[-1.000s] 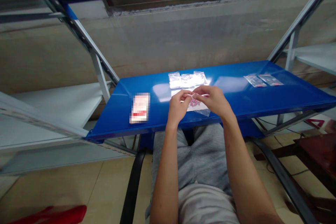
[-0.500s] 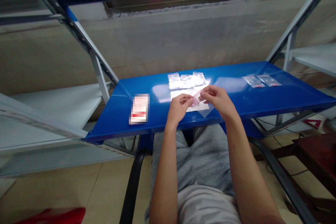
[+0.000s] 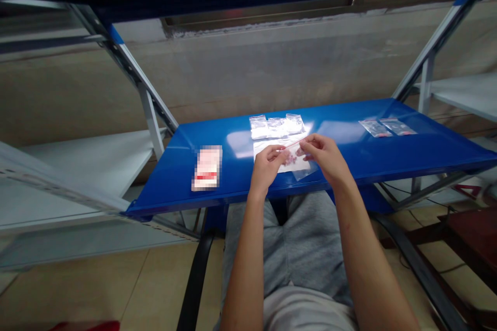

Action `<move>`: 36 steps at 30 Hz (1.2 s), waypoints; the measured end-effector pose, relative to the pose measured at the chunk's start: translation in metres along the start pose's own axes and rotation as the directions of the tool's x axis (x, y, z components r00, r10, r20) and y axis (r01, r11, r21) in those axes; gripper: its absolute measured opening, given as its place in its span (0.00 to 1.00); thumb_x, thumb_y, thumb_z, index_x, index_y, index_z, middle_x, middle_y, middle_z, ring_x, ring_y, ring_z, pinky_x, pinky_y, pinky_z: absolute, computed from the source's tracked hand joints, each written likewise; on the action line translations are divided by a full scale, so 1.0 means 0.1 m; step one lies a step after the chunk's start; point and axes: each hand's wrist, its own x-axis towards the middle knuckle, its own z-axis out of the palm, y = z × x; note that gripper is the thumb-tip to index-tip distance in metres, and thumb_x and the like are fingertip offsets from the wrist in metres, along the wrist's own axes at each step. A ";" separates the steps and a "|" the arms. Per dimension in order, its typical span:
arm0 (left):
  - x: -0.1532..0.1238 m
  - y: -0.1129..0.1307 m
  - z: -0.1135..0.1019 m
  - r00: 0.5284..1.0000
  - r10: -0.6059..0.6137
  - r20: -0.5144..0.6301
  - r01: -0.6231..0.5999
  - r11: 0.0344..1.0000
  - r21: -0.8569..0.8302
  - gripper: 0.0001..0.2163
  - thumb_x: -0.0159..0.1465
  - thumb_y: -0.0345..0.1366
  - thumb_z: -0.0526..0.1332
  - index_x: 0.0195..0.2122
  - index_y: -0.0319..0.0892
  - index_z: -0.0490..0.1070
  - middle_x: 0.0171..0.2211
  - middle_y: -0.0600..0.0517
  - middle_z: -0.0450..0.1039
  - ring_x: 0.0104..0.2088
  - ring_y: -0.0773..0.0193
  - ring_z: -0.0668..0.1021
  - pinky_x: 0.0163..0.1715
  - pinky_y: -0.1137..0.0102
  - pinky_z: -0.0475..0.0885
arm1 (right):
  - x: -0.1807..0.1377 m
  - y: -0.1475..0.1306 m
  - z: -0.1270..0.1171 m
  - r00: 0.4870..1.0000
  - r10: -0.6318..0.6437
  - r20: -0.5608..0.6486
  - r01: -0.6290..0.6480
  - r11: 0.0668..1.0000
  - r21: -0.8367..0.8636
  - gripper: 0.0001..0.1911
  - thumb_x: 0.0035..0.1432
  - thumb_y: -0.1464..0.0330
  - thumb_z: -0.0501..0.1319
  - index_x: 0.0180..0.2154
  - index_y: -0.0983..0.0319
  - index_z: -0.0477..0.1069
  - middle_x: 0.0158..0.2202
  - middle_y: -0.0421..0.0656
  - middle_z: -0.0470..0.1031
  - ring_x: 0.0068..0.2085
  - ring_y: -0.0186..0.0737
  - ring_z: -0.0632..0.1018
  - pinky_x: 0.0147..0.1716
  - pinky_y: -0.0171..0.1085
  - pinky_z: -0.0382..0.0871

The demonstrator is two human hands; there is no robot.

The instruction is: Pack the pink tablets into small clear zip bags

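A small clear zip bag [image 3: 305, 172] with a red strip along its top edge is stretched between my two hands. My left hand [image 3: 267, 166] pinches the left end of that edge, fingers closed. At the other end, the bent fingers of my right hand [image 3: 325, 154] are closed on the bag. Small pink pieces [image 3: 291, 158] show between the hands; whether they lie inside the bag or under it I cannot tell. A white sheet [image 3: 261, 147] lies beneath on the blue table, partly covered by my hands.
Several clear bags [image 3: 276, 126] lie behind the white sheet. Two more bags with red bits [image 3: 376, 128] rest on the right of the blue table [image 3: 345, 163]. A blurred pale, red-banded item [image 3: 207, 165] lies left. Metal rack posts [image 3: 149, 106] flank the table.
The view has tilted up a little, so the table sits lower in the picture. The red edge now shows longer between my hands. Both hands keep hold of the bag.
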 end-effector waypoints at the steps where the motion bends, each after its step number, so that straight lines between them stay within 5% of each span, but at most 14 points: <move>1: 0.00 -0.01 0.01 1.000 -0.016 0.014 0.016 1.000 -0.008 0.12 0.60 0.42 0.70 0.41 0.40 0.78 0.30 0.49 0.81 0.32 0.61 0.81 0.34 0.69 0.74 | 0.01 0.02 0.01 1.000 0.009 -0.030 -0.009 1.000 0.024 0.19 0.51 0.51 0.69 0.33 0.59 0.71 0.29 0.42 0.79 0.34 0.41 0.81 0.31 0.36 0.75; 6: 0.02 -0.08 0.05 0.994 -0.038 0.102 0.040 0.999 -0.019 0.11 0.54 0.38 0.73 0.34 0.39 0.77 0.30 0.49 0.81 0.30 0.62 0.81 0.35 0.68 0.75 | 0.09 0.13 0.08 0.988 0.042 -0.147 -0.019 0.988 0.152 0.22 0.49 0.50 0.70 0.35 0.59 0.70 0.30 0.41 0.79 0.32 0.38 0.80 0.31 0.35 0.76; 10: 0.20 -0.16 0.03 1.000 -0.016 0.011 0.016 0.999 0.048 0.08 0.56 0.36 0.70 0.35 0.40 0.77 0.27 0.50 0.80 0.27 0.64 0.79 0.30 0.70 0.72 | 0.17 0.24 0.09 0.992 0.051 -0.114 -0.034 0.989 0.141 0.28 0.47 0.52 0.72 0.44 0.59 0.70 0.30 0.39 0.78 0.32 0.40 0.80 0.34 0.39 0.78; 14: 0.57 -0.21 0.02 0.994 0.022 -0.108 0.001 0.979 0.204 0.08 0.57 0.32 0.66 0.39 0.41 0.76 0.28 0.50 0.79 0.26 0.63 0.78 0.27 0.71 0.70 | 0.39 0.34 0.04 0.998 -0.015 -0.060 0.017 0.999 0.032 0.25 0.46 0.59 0.71 0.45 0.59 0.70 0.30 0.39 0.78 0.32 0.40 0.81 0.37 0.41 0.78; 18: 1.03 -0.18 0.07 0.970 0.162 -0.179 -0.093 0.936 0.340 0.15 0.59 0.27 0.62 0.47 0.44 0.75 0.29 0.53 0.77 0.29 0.63 0.78 0.32 0.70 0.71 | 0.84 0.34 0.07 0.995 -0.096 -0.030 0.089 0.978 -0.188 0.08 0.46 0.68 0.64 0.33 0.61 0.75 0.30 0.42 0.79 0.33 0.41 0.81 0.40 0.42 0.77; 21: 1.32 -0.14 0.10 0.950 0.237 -0.203 -0.133 0.896 0.424 0.18 0.59 0.24 0.61 0.49 0.46 0.74 0.26 0.55 0.74 0.29 0.62 0.77 0.37 0.69 0.71 | 1.17 0.28 0.15 0.989 -0.136 -0.057 0.103 0.911 -0.399 0.11 0.46 0.74 0.60 0.33 0.62 0.79 0.39 0.48 0.84 0.38 0.44 0.82 0.44 0.43 0.76; 28: 1.62 -0.13 0.08 0.944 0.250 -0.214 -0.097 0.834 0.543 0.19 0.60 0.24 0.62 0.52 0.41 0.72 0.33 0.46 0.77 0.40 0.52 0.80 0.44 0.63 0.71 | 1.44 0.17 0.21 0.962 -0.222 0.157 0.271 0.715 -0.644 0.11 0.66 0.62 0.64 0.46 0.61 0.79 0.49 0.47 0.81 0.48 0.45 0.80 0.52 0.47 0.75; 32: 1.50 -0.14 0.16 0.933 0.293 -0.207 -0.082 0.737 0.671 0.21 0.64 0.26 0.59 0.59 0.37 0.68 0.52 0.34 0.73 0.49 0.48 0.80 0.48 0.61 0.72 | 1.47 0.12 -0.02 0.957 -0.233 0.175 0.289 0.691 -0.662 0.15 0.69 0.59 0.62 0.51 0.62 0.76 0.51 0.47 0.78 0.48 0.43 0.80 0.51 0.48 0.76; 36: 1.29 -0.11 0.41 0.940 0.325 -0.106 -0.132 0.630 0.765 0.20 0.67 0.28 0.55 0.61 0.37 0.67 0.56 0.33 0.66 0.47 0.48 0.80 0.46 0.59 0.74 | 1.42 0.17 -0.69 0.959 -0.243 0.148 0.265 0.569 -0.779 0.11 0.63 0.74 0.60 0.42 0.62 0.81 0.41 0.49 0.83 0.46 0.48 0.80 0.54 0.45 0.71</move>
